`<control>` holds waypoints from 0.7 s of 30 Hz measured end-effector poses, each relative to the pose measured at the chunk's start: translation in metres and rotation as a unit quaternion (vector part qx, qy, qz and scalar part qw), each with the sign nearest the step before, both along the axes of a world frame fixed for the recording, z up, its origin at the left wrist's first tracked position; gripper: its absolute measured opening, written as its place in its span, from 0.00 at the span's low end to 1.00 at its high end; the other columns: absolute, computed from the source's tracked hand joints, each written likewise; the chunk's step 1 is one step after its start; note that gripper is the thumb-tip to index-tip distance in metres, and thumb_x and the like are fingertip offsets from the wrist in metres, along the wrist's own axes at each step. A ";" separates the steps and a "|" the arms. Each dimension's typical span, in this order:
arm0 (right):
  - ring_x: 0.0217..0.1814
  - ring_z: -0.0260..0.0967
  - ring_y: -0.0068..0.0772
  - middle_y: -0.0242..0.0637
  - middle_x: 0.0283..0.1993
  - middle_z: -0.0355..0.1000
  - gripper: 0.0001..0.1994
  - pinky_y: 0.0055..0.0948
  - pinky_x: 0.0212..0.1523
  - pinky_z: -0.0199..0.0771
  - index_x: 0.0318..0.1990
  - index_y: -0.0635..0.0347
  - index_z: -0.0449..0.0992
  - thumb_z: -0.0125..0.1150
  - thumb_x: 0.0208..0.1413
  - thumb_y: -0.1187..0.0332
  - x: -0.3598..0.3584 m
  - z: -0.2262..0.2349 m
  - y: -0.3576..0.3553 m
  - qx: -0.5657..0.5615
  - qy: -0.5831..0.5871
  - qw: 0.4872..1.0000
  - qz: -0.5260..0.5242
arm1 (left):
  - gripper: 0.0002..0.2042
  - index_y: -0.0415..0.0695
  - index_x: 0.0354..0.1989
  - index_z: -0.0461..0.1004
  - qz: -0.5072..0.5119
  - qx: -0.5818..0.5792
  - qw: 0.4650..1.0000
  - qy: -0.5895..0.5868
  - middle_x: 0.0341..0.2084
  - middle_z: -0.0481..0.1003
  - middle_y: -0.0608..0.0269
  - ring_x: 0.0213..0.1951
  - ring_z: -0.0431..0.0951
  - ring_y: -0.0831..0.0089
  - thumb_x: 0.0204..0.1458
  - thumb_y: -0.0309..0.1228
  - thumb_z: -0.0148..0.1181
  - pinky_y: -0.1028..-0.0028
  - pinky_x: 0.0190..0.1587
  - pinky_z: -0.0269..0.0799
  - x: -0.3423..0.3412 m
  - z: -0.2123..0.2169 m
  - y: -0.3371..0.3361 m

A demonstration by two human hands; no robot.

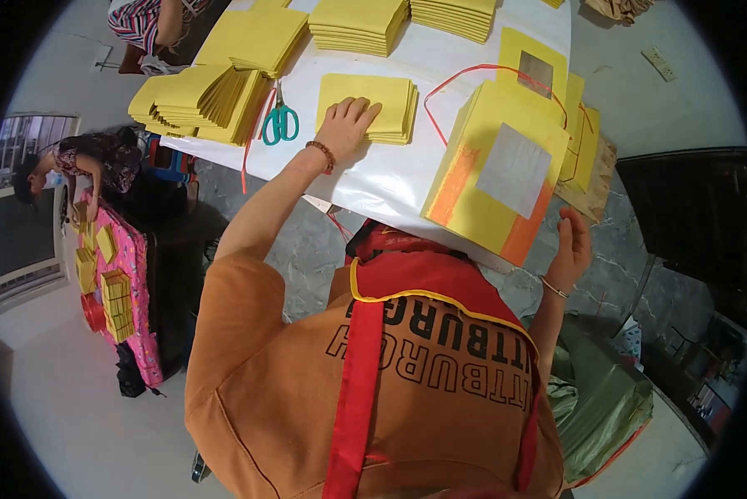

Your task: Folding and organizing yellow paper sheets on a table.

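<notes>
Yellow paper lies under the person's left hand, which reaches forward from a bent elbow, the back of the hand upward and the fingers lightly bent across the top of a low stack of folded sheets. The hand rests over the stack's left part without visibly closing on it; whether the thumb presses the near edge, I cannot tell. The right hand is raised beside the table's near right edge, fingers loosely curled, thumb apart from them and nothing between. It is near the corner of a large yellow block but appears not to touch it. The two hands are well apart.

The stack lies flat on a glossy white table covering, with thin layered edges showing. The block is boxy and smooth, with orange bands and a grey rectangular panel; a red cord loops loosely beside and behind it. Left of the stack lie scissors with rounded teal handles, and beyond them a pile of sheets fans out in soft folds. A brown beaded bracelet circles the left wrist, and a thin pale band the right
</notes>
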State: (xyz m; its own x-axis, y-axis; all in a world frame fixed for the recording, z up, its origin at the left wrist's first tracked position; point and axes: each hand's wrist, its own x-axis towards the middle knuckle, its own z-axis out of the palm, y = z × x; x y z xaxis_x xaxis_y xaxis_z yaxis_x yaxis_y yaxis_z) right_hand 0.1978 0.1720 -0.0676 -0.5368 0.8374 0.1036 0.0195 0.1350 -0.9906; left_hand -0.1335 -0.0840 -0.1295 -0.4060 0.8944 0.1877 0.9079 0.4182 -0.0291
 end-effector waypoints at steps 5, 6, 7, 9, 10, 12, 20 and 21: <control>0.49 0.66 0.26 0.38 0.46 0.70 0.12 0.23 0.50 0.64 0.47 0.67 0.70 0.50 0.56 0.75 0.003 -0.001 -0.003 0.004 0.005 1.000 0.009 | 0.34 0.47 0.58 0.55 0.011 -0.001 1.000 0.009 0.51 0.60 0.55 0.54 0.59 0.56 0.37 0.31 0.59 0.62 0.54 0.56 0.004 0.002 -0.003; 0.49 0.66 0.25 0.38 0.46 0.70 0.11 0.23 0.50 0.64 0.47 0.66 0.70 0.50 0.56 0.75 0.005 0.001 -0.004 0.009 0.003 1.000 0.014 | 0.35 0.47 0.59 0.55 -0.005 -0.001 1.000 -0.018 0.51 0.60 0.55 0.54 0.59 0.56 0.37 0.31 0.60 0.61 0.53 0.56 0.002 0.005 -0.002; 0.48 0.66 0.25 0.37 0.46 0.70 0.11 0.23 0.50 0.64 0.46 0.66 0.70 0.50 0.56 0.75 0.007 0.001 -0.005 0.014 0.001 1.000 0.019 | 0.36 0.47 0.59 0.55 -0.020 -0.001 0.999 -0.046 0.51 0.60 0.55 0.54 0.59 0.56 0.36 0.32 0.61 0.60 0.53 0.57 -0.001 0.009 -0.002; 0.48 0.66 0.24 0.37 0.46 0.70 0.11 0.23 0.50 0.64 0.46 0.66 0.71 0.50 0.56 0.75 0.014 0.000 -0.001 0.012 -0.003 1.000 0.021 | 0.37 0.47 0.59 0.55 -0.025 -0.029 0.998 -0.055 0.51 0.60 0.55 0.54 0.60 0.55 0.36 0.33 0.62 0.59 0.53 0.58 -0.007 0.018 -0.001; 0.48 0.66 0.24 0.37 0.46 0.70 0.11 0.22 0.50 0.63 0.46 0.66 0.71 0.50 0.56 0.75 0.017 -0.001 0.000 0.010 -0.009 1.000 0.022 | 0.38 0.47 0.59 0.54 -0.031 -0.058 0.996 -0.067 0.52 0.60 0.55 0.53 0.60 0.54 0.35 0.35 0.63 0.58 0.52 0.58 -0.010 0.023 -0.002; 0.48 0.66 0.24 0.37 0.46 0.70 0.11 0.23 0.50 0.64 0.46 0.66 0.71 0.50 0.56 0.75 0.023 -0.003 0.005 0.012 -0.009 0.999 0.033 | 0.38 0.51 0.60 0.54 -0.033 -0.063 0.995 -0.076 0.55 0.59 0.55 0.54 0.60 0.53 0.36 0.37 0.63 0.57 0.53 0.58 -0.011 0.035 0.000; 0.51 0.65 0.26 0.37 0.49 0.68 0.14 0.26 0.51 0.63 0.50 0.62 0.69 0.48 0.59 0.67 0.023 -0.023 0.017 -0.045 -0.039 0.995 0.075 | 0.21 0.47 0.57 0.63 0.014 0.200 0.962 -0.185 0.55 0.61 0.51 0.56 0.61 0.58 0.53 0.33 0.51 0.64 0.57 0.56 0.055 0.053 0.018; 0.55 0.62 0.28 0.38 0.54 0.65 0.19 0.28 0.54 0.61 0.54 0.61 0.66 0.45 0.60 0.60 0.018 -0.025 0.015 -0.127 -0.049 0.986 0.094 | 0.21 0.45 0.57 0.62 0.065 0.258 0.871 -0.413 0.55 0.62 0.54 0.56 0.62 0.61 0.55 0.37 0.48 0.65 0.57 0.57 0.075 0.050 0.024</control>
State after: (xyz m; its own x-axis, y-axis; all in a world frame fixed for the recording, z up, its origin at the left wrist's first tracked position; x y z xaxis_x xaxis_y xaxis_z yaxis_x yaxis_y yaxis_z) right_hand 0.2162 0.1870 -0.0930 -0.6824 0.7140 -0.1567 0.1151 -0.1067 -0.9876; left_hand -0.0590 -0.0602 -0.0793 -0.6842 0.7142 0.1477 0.4745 0.2821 0.8338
